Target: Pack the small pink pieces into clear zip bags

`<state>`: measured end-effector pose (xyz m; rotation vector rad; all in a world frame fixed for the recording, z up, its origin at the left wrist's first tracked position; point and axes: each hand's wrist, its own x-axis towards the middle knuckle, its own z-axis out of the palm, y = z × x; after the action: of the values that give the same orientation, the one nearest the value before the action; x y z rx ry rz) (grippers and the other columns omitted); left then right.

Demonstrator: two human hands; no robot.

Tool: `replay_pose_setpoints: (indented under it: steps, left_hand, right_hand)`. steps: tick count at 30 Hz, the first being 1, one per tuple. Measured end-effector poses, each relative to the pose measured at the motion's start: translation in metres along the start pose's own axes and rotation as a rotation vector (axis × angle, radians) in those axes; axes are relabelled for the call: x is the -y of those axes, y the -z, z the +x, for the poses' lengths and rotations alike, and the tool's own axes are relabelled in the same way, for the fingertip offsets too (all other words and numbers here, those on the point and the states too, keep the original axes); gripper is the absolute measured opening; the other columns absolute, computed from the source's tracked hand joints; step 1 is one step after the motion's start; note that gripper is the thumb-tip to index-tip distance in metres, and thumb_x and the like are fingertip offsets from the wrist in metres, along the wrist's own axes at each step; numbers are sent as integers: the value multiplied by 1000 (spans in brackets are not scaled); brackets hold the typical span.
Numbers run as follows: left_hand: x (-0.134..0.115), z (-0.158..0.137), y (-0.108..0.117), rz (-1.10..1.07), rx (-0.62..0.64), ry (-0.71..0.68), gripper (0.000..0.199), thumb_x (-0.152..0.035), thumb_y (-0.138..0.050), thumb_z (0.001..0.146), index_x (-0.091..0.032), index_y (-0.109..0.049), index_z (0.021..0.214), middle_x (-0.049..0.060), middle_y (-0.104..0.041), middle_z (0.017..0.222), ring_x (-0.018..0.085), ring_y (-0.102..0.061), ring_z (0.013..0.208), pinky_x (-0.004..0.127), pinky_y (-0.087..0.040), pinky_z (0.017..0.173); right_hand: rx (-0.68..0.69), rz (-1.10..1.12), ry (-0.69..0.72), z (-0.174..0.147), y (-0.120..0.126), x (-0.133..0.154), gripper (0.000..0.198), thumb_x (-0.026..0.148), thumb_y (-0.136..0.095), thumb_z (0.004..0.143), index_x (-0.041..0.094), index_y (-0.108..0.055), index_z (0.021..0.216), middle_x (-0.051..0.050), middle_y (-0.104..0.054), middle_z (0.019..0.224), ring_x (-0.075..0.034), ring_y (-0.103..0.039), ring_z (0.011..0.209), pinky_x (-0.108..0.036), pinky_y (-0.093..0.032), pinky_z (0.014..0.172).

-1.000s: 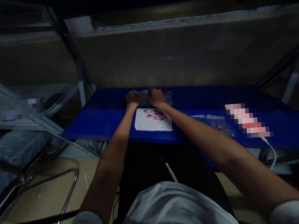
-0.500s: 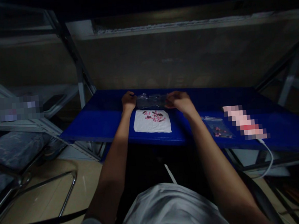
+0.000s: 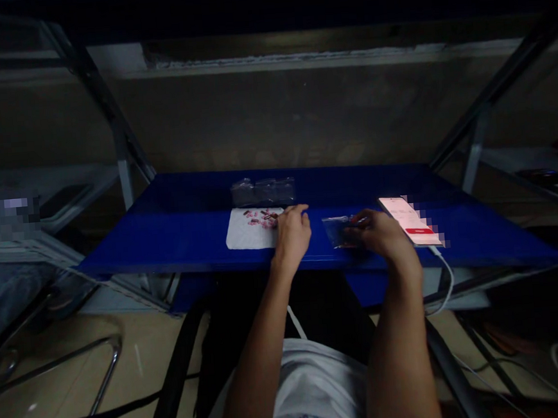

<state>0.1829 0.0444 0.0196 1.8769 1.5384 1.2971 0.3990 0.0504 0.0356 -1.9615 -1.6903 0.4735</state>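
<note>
My left hand (image 3: 293,228) is over the right edge of a white cloth or tissue (image 3: 242,236), its fingers stretched forward and holding nothing I can see. Small pink pieces and dark brown pieces (image 3: 260,220) are scattered on the white sheet, some hidden behind this hand. To the right, my right hand (image 3: 382,232) has its fingers bent onto a small clear zip bag (image 3: 333,230), which lies on the blue table. The hand covers part of the bag, and its contents are hard to make out. Several clear plastic packets (image 3: 263,191) lie flat behind the white sheet.
A lit phone (image 3: 408,218) with a white cable (image 3: 446,283) lies to the right on the blue table (image 3: 150,238). Metal frame posts (image 3: 126,182) stand at the table's sides. A chair's metal leg (image 3: 104,384) shows at lower left.
My hands have let go of the clear packets, which now lie at the back. Both hands have come nearer, the right onto the small zip bag. The view has turned to the right.
</note>
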Motion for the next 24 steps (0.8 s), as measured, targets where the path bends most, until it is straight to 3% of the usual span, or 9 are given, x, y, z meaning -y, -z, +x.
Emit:
replay_pose_setpoints:
  steps: [5, 8, 11, 17, 20, 24]
  left_hand:
    - [-5, 10, -47, 164, 176, -76, 27, -17, -57, 99, -9, -74, 119, 20, -73, 121, 28, -68, 119, 39, -50, 110]
    - [-7, 14, -57, 301, 277, -152, 26, -19, -56, 100, -9, -75, 113, 21, -71, 117, 30, -66, 117, 41, -49, 110]
    - [-11, 12, -59, 391, 286, -185, 23, -14, -54, 99, -14, -76, 107, 18, -69, 117, 29, -66, 114, 42, -50, 108]
    - [-11, 9, -42, 275, 237, -159, 19, -11, -57, 95, -20, -73, 92, 13, -72, 102, 26, -69, 102, 40, -53, 101]
    - [-16, 11, -22, 54, 203, -78, 14, -13, -62, 94, -21, -72, 87, 8, -75, 93, 22, -72, 92, 35, -57, 90]
    - [-36, 8, 10, -208, 106, 15, 11, -14, -68, 90, -22, -72, 84, 2, -77, 83, 17, -75, 80, 26, -57, 75]
  right_hand:
    - [225, -171, 88, -2, -1, 12, 10, 24, -84, 68, 23, -75, 71, -7, -78, 75, -25, -74, 71, -29, -48, 59]
    - [308, -236, 73, -1, -3, 19, 9, 21, -82, 69, 23, -75, 65, -9, -78, 75, -26, -75, 75, -29, -50, 62]
    - [289, -246, 103, -2, -7, 22, 7, 19, -82, 68, 23, -76, 69, -10, -79, 79, -27, -76, 78, -30, -51, 64]
    - [181, -82, 179, -9, -2, 20, 5, 28, -78, 77, 24, -76, 74, -8, -78, 73, -25, -73, 69, -30, -49, 60]
    - [161, 174, 178, -17, 4, 25, 29, 47, -70, 86, 23, -73, 70, -8, -76, 69, -22, -70, 62, -30, -48, 56]
    - [126, 495, 227, -28, 9, 44, 45, 66, -73, 81, 22, -75, 79, -9, -76, 73, -23, -70, 64, -30, -49, 52]
